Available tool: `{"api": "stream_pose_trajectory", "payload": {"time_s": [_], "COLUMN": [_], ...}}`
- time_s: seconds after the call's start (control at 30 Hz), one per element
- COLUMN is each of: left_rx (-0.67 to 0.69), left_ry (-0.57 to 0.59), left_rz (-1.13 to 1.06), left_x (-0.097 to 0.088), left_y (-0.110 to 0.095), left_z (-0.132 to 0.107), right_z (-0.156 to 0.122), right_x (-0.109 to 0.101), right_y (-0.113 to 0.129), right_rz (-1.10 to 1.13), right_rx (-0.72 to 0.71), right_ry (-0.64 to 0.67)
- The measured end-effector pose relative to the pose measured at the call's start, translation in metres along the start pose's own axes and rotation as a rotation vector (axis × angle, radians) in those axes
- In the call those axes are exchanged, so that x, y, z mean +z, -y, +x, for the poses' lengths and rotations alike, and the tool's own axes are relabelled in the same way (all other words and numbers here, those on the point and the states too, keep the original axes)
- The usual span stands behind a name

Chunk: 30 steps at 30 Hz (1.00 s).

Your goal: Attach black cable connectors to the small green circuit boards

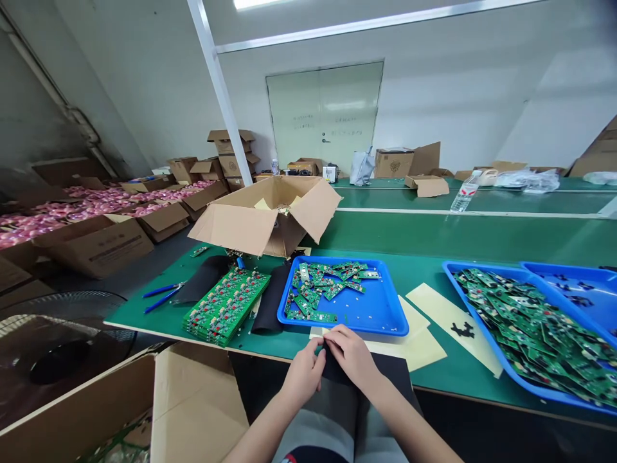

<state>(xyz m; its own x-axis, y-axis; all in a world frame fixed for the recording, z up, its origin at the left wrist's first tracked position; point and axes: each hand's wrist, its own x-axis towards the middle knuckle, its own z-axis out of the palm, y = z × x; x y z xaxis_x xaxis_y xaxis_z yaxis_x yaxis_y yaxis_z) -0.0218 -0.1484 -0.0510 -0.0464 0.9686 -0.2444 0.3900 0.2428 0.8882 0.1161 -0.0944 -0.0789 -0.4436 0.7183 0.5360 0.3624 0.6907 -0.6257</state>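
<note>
My left hand [304, 372] and my right hand [354, 357] meet at the table's front edge, just in front of a blue tray [357, 314] of small green circuit boards [332, 289]. Fingers of both hands are closed in a pinch. Whatever lies between them is too small and covered to name. Cream paper sheets [427, 350] lie beside my right hand, partly under the tray. Below both hands a black sheet [393, 370] covers part of my lap. To the left of the tray stands a stack of uncut circuit board panels [226, 302] between black wrap-like pieces [270, 302].
Blue-handled pliers [164, 296] lie at the left. An open cardboard box [250, 225] stands behind the panels. A second blue tray [486, 344], heaped with boards, is at the right, near small black parts [463, 330]. A fan [58, 360] and a carton [193, 399] are lower left.
</note>
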Motion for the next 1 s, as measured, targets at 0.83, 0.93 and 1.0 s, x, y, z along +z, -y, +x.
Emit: {"api": "stream_pose_trajectory", "payload": {"time_s": [0.83, 0.93, 1.0], "left_rx": [0.668, 0.724, 0.723], "left_ry": [-0.073, 0.016, -0.001], "left_rz": [0.802, 0.856, 0.889], "left_x": [-0.010, 0.004, 0.009], "left_y": [-0.025, -0.013, -0.003], "left_z": [-0.015, -0.013, -0.010], "right_z": [-0.033, -0.035, -0.039], "right_x": [-0.044, -0.055, -0.069], "right_y": [-0.018, -0.022, -0.026], "right_rz": [0.361, 0.429, 0.450], "right_rx": [0.526, 0.547, 0.581], "right_ry": [-0.136, -0.124, -0.148]}}
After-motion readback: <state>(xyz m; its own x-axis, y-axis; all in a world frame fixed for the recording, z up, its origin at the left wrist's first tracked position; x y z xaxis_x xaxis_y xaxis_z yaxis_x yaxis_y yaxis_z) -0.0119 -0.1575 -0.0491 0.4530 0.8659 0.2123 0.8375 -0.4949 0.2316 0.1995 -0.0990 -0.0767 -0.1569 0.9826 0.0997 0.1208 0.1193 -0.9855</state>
